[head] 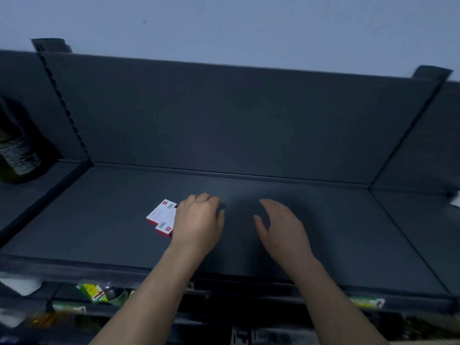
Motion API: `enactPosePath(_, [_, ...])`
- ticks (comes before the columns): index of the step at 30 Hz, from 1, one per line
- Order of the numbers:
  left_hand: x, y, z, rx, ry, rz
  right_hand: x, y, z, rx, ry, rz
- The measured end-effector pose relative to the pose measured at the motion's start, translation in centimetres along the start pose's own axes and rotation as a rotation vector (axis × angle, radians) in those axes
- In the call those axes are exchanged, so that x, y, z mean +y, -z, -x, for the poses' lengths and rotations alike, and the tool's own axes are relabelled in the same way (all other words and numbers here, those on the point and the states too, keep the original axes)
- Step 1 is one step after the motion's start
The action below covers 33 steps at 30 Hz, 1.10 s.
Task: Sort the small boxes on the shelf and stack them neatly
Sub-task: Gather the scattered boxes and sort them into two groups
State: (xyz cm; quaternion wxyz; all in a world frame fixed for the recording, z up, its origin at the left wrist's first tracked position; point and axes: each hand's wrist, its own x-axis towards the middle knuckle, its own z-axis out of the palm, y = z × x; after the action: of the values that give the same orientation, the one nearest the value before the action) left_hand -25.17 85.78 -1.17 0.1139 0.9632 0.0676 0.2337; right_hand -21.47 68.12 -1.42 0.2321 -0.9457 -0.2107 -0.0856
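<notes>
A dark grey shelf [323, 232] runs wide from left to right, with a plain back panel [224, 115] of the same colour standing at its far edge and a pale wall [224, 26] above that. The small boxes [161, 216], two of them, white on top with red edges, lie flat on the shelf left of the middle. They touch each other, the nearer one set a little to the right of the farther one, and their right ends are hidden under the left hand [199, 220]. That hand hangs low over the shelf just beside them, knuckles up; its grip is curled downward, and I cannot tell whether it pinches a box or only rests there, since the fingertips are out of sight. The right hand [281, 227] hovers well apart from the boxes, to the right of the left hand, with bare shelf between the two; its grip is spread and relaxed, thumb out to the left, holding nothing. A notched upright [64, 103] divides this bay from the next one on the left, where a dark bottle [15, 148] with a label stands. At the far right edge a small white thing [456, 201] shows, too cut off to name. Below the shelf's near lip, on a lower level, sit a green and yellow packet [93, 292] on the left and a blurred label strip [366, 302] on the right.
</notes>
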Motion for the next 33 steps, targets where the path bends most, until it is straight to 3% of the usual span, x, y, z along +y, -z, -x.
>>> enactPosePath(8, [9.9, -1.3, -0.3, -0.068, -0.297, 0.052, 6.7, 6.0, 5.7, 0.13, -0.206, 0.114])
enactPosePath(16, [24.2, -4.5, 0.4, -0.106, -0.504, 0.22, 17.1, 13.7, 12.5, 0.218, -0.422, 0.167])
enactPosePath(26, [44.1, -8.5, 1.6, -0.166, -0.589, 0.282, 31.8, 23.9, 19.8, 0.298, -0.535, 0.273])
enactPosePath(33, [54.0, -11.6, 1.9, -0.214, -0.618, 0.292, 40.6, 28.3, 22.4, 0.304, -0.61, 0.288])
